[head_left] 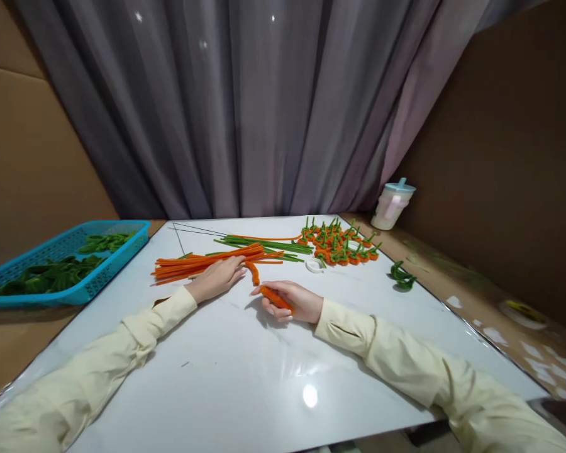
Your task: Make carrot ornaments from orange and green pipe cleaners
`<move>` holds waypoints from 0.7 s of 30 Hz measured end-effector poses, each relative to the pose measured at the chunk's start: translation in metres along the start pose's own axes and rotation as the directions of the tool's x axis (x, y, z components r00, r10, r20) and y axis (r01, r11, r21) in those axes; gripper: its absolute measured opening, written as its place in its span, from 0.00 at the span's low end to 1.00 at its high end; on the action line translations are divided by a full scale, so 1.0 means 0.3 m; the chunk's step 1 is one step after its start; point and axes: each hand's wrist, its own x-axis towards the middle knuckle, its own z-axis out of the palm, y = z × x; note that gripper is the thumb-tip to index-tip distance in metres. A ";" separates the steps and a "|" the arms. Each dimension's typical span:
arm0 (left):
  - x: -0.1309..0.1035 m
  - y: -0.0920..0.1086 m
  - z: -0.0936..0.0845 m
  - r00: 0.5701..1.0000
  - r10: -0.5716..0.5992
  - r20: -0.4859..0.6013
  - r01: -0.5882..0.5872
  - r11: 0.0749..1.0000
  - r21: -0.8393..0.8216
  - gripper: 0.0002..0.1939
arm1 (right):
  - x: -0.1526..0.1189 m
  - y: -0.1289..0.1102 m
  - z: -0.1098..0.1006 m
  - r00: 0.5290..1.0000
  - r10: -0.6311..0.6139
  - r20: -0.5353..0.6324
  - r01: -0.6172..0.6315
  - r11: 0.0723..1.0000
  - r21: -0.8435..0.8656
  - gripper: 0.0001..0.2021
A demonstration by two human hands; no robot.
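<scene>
My left hand lies with its fingers stretched out along the near side of a bundle of orange pipe cleaners. Just past its fingertips is a short bent orange fuzzy piece on the table. In my right hand is a coiled orange pipe cleaner, gripped by curled fingers slightly above the tabletop. Green pipe cleaners lie behind the orange bundle. Farther right stand several small orange pipe-cleaner shapes with green stems, grouped together.
A blue basket with green fuzzy pieces stands at the left of the white table. A white tape roll lies mid-table, and dark green loops sit at the right. A lidded cup stands at the back right, before the grey curtain.
</scene>
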 end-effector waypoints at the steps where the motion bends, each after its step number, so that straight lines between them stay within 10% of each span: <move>1: -0.003 -0.001 0.011 1.000 0.000 -0.017 0.001 0.999 0.037 0.18 | 0.000 0.001 -0.001 1.000 -0.011 0.013 0.011 1.000 0.012 0.16; 9: -0.005 -0.002 0.031 0.993 0.114 -0.031 -0.095 0.927 0.362 0.17 | 0.002 0.016 -0.006 0.990 -0.130 0.052 0.129 0.991 0.018 0.14; 16: -0.106 0.188 0.062 0.940 0.092 -0.328 -0.091 0.996 0.018 0.11 | 0.015 0.027 -0.031 0.950 -0.288 -0.118 0.294 0.955 0.036 0.23; 21: -0.167 0.276 0.149 0.981 -0.191 0.040 0.193 0.912 -0.362 0.27 | 0.015 0.027 -0.027 0.901 -0.352 -0.253 0.373 0.927 0.039 0.14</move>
